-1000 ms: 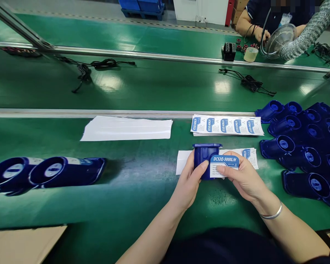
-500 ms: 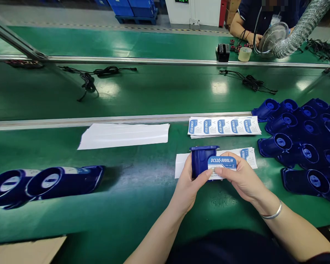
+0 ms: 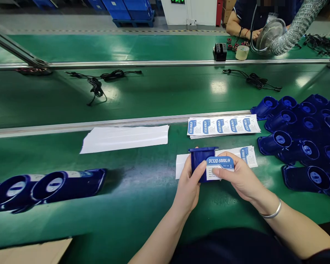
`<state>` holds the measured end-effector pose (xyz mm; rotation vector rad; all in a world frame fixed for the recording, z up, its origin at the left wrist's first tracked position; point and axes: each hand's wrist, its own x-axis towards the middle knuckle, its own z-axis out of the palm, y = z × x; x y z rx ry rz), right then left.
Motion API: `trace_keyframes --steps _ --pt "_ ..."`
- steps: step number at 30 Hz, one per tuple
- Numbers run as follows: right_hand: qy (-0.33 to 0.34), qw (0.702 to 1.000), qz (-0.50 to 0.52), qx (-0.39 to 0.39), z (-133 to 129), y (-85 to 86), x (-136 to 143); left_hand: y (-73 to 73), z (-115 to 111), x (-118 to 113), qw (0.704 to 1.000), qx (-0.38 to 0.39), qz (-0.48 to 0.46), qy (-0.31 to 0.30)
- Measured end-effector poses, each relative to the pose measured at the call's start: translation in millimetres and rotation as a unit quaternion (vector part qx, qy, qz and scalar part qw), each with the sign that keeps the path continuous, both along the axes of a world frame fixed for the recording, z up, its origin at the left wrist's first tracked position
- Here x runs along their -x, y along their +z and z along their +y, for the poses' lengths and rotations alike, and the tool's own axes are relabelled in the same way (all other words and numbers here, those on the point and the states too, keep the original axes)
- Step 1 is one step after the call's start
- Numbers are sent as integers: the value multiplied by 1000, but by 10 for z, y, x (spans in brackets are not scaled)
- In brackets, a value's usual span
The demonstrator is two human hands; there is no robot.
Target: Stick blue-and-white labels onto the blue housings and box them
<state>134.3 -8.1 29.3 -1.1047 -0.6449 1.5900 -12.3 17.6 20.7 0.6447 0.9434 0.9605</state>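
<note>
My left hand (image 3: pixel 189 183) is closed around a blue plastic housing (image 3: pixel 199 158) with a flange at its far end. A white and blue label (image 3: pixel 221 162) printed DC52Q-5000L/H lies against the housing's right side, and my right hand (image 3: pixel 243 179) pinches it with the thumb on its face. My left thumb rests near the label's left edge. How much of the label sticks to the housing I cannot tell. Behind my hands lies a partly used label strip (image 3: pixel 182 163); farther back is a stack of label sheets (image 3: pixel 224 126).
Many blue housings (image 3: pixel 308 150) crowd the right side, and labelled housings (image 3: pixel 54 185) lie at left. White backing paper (image 3: pixel 126 138) is left of the labels. Black cables (image 3: pixel 254 80) lie on the belt beyond the rail. Across it, a person (image 3: pixel 242 25) works beside a flexible duct (image 3: pixel 299 31).
My left thumb has shifted up and left, from the label's lower edge to its upper left side, baring more print. The housing and label stay in my hands; the view has turned slightly.
</note>
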Motion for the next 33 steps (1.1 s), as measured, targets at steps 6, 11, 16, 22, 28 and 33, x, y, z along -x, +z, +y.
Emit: trace_keyframes --steps 6,11,16,22,28,33 --pt "-3 1000 -23 -7 9 -27 40 -72 14 -33 999 29 33 24" --pt "26 1000 3 3 72 -4 -93 -41 19 63 998 5 0 -68" --pt "44 999 -5 -27 94 11 -180 -83 0 113 995 -32 1 -94" --pt "45 993 -62 -94 56 22 -156 -113 -18 31 999 -14 -36 -24" --pt "-8 954 -264 -143 34 82 -197 -96 -9 21 999 -2 -50 20" --pt "-17 881 -413 -231 5 98 -177 -119 -17 56 998 -9 -56 4"
